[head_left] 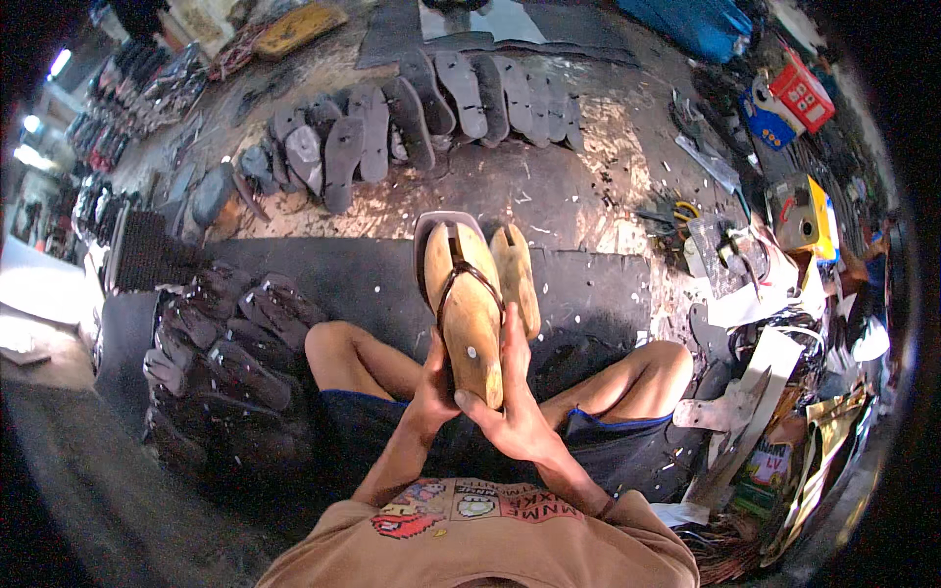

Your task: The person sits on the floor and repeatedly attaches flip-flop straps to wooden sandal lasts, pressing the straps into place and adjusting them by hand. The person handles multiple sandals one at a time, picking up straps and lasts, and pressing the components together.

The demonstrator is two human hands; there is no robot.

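Upright in front of my lap is a wooden shoe last (473,328) with a dark thong strap (449,284) across it and a grey-brown sandal sole (423,257) behind its toe end. My left hand (431,394) is closed along its left side, the fingers partly hidden behind. From the right, my right hand (512,416) grips the heel end, with the thumb across the lower edge. A second, smaller-looking wooden last (518,279) lies just beyond my right fingers, on the black mat (588,284).
Sandal soles (371,132) stand in a curved row across the floor ahead. Finished-looking dark sandals (245,343) are heaped at my left. On the right are yellow-handled scissors (684,212), a yellow container (806,220), a red box (802,90) and paper scraps (750,294).
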